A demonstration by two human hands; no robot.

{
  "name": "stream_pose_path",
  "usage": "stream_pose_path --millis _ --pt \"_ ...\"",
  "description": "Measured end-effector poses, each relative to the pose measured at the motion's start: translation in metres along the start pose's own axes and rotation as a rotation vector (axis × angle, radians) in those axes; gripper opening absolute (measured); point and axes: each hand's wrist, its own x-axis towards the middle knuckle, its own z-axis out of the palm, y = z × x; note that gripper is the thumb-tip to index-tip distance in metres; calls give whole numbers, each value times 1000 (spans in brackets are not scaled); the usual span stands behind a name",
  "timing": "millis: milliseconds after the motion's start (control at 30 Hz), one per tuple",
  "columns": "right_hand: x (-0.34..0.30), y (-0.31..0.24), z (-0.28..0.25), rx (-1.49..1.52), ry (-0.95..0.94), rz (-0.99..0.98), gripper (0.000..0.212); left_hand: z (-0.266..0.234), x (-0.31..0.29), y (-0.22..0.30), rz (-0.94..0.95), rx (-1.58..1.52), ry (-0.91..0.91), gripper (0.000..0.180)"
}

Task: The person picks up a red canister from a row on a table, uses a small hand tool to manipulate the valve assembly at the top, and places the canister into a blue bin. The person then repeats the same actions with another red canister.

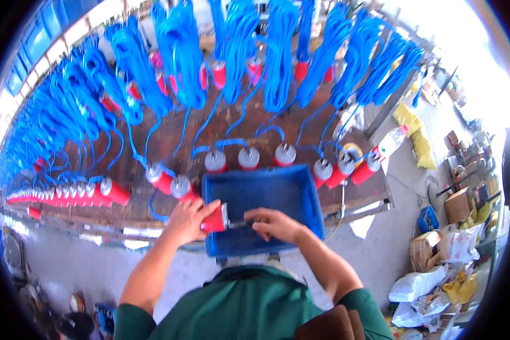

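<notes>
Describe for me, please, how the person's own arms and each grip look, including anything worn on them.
The left grip and right grip are bare hands, with no gloves visible. The left forearm and right forearm are uncovered, with no watch or band to be seen. Both upper arms wear short, plain dark green sleeves.
</notes>
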Motion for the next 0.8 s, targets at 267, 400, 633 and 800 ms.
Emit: stream_pose_path --millis 267,400,633,800 --pt "21 -25 32 -1268 100 -66 48 9 -7 -4 14 14 33 114" --pt "29 -58 36 -901 -140 69 34 10 -8 -5 23 30 31 114" --pt "47 -55 33 -943 -166 107 30 13 -6 -5 45 91 21 112" --pt "50 -48 33 -885 -135 39 22 14 -6 -6 35 79 19 113"
